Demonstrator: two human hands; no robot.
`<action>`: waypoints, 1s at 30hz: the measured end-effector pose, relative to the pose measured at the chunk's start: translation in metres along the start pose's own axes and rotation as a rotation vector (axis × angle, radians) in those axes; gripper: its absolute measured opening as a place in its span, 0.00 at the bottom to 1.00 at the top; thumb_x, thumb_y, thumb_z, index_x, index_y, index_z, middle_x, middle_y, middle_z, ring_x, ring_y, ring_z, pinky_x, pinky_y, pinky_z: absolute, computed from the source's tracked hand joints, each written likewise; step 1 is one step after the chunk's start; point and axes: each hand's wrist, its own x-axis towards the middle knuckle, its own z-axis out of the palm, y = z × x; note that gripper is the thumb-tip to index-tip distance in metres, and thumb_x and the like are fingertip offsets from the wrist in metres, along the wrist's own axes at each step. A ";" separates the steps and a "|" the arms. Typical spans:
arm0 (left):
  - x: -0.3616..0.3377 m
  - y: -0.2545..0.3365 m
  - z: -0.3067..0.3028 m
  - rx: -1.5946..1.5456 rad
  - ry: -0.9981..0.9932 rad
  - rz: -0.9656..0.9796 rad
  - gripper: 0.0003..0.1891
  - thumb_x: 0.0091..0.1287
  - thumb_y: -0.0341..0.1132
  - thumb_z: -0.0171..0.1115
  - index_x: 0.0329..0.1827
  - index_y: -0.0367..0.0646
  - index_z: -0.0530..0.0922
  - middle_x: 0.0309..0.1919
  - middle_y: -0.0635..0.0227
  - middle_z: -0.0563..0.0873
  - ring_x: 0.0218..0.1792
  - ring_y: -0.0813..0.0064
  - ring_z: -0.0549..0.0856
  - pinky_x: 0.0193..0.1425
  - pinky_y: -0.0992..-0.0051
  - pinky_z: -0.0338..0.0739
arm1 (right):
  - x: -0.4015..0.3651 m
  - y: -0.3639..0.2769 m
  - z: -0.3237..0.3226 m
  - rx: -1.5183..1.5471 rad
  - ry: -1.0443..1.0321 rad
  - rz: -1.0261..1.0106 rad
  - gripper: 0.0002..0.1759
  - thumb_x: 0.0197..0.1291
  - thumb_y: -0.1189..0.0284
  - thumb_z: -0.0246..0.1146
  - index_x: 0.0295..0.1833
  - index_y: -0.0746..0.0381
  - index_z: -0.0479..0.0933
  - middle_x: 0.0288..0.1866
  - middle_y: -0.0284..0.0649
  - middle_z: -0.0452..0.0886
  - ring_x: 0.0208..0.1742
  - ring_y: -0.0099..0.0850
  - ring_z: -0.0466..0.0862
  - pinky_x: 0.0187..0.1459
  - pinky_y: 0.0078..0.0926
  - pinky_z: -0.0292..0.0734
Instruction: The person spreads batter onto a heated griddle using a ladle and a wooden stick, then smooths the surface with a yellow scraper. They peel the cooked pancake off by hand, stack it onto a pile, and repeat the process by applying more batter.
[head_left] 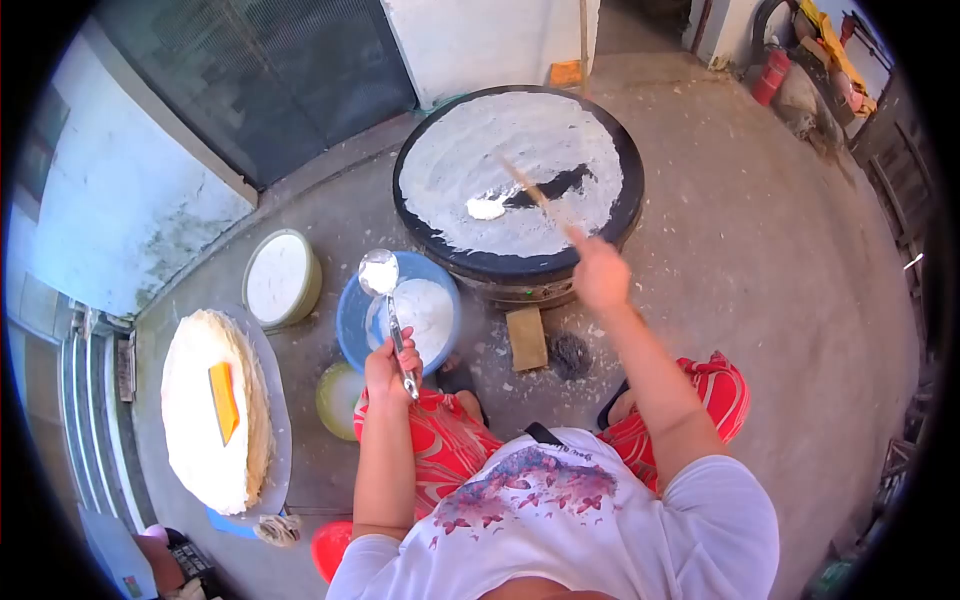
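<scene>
My right hand [602, 277] is closed on a wooden stick [540, 200] that reaches over a large round black griddle [632, 170]. Thin pale batter [500, 130] covers most of the griddle, with a dark bare patch and a white blob [486, 208] near the middle. In my left hand [392, 368] is a metal ladle [379, 272], its bowl coated white, held above the left side of a blue basin [350, 320] of white batter [422, 318].
At left stand a tub of white batter [278, 280] and a stack of thin flatbreads [205, 440] with a yellow scraper [224, 400] on it. A yellow-green bowl [340, 398], a sponge-like block [526, 338] and a dark scrubber [570, 355] lie near my feet.
</scene>
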 end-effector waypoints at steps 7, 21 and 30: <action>-0.009 0.008 -0.001 -0.008 0.032 -0.021 0.19 0.71 0.39 0.37 0.49 0.30 0.67 0.25 0.68 0.71 0.18 0.82 0.67 0.17 0.84 0.64 | -0.020 -0.011 0.030 -0.126 -0.099 -0.025 0.22 0.51 0.74 0.51 0.55 0.53 0.71 0.31 0.36 0.73 0.30 0.34 0.77 0.28 0.34 0.74; -0.004 0.005 0.004 0.012 0.018 -0.039 0.17 0.71 0.39 0.37 0.46 0.31 0.68 0.25 0.67 0.71 0.17 0.82 0.66 0.17 0.84 0.64 | -0.015 0.037 0.014 -0.116 -0.074 0.198 0.25 0.48 0.75 0.55 0.56 0.53 0.70 0.34 0.40 0.73 0.31 0.38 0.79 0.32 0.36 0.75; -0.007 0.003 0.005 0.015 0.025 -0.018 0.17 0.71 0.38 0.38 0.46 0.31 0.68 0.24 0.67 0.71 0.17 0.82 0.67 0.17 0.85 0.63 | -0.025 0.053 0.021 -0.149 -0.098 0.183 0.28 0.45 0.75 0.57 0.57 0.54 0.69 0.37 0.39 0.74 0.32 0.37 0.79 0.32 0.34 0.76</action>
